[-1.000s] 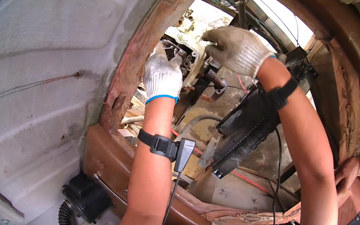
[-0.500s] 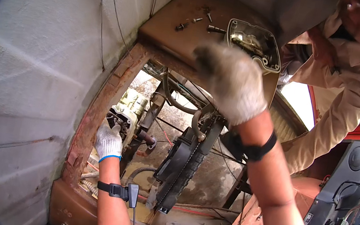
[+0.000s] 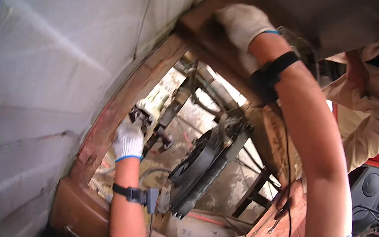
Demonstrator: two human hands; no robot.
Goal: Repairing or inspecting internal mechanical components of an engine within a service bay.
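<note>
My left hand (image 3: 128,140), in a white knit glove, reaches into the opening and touches the pale engine (image 3: 151,108); its fingers are mostly hidden. My right hand (image 3: 242,24), in a soiled white glove, is raised over the brown panel (image 3: 199,13) beyond the opening, blurred, with its fingers indistinct. A metal cover (image 3: 292,39) on that panel is mostly hidden behind my right hand and wrist. What my right hand holds, if anything, cannot be made out.
The black fan and radiator (image 3: 200,164) hang in the opening. A grey liner wall (image 3: 42,86) fills the left side. At the right, another person in beige clothing (image 3: 373,116) leans near, beside a dark dashboard (image 3: 370,185). A cable (image 3: 289,231) runs down beside my right forearm.
My right hand has left the engine and moved up and away to the far brown panel. My left hand stays at the engine. The view has swung to take in more of the panel and other person.
</note>
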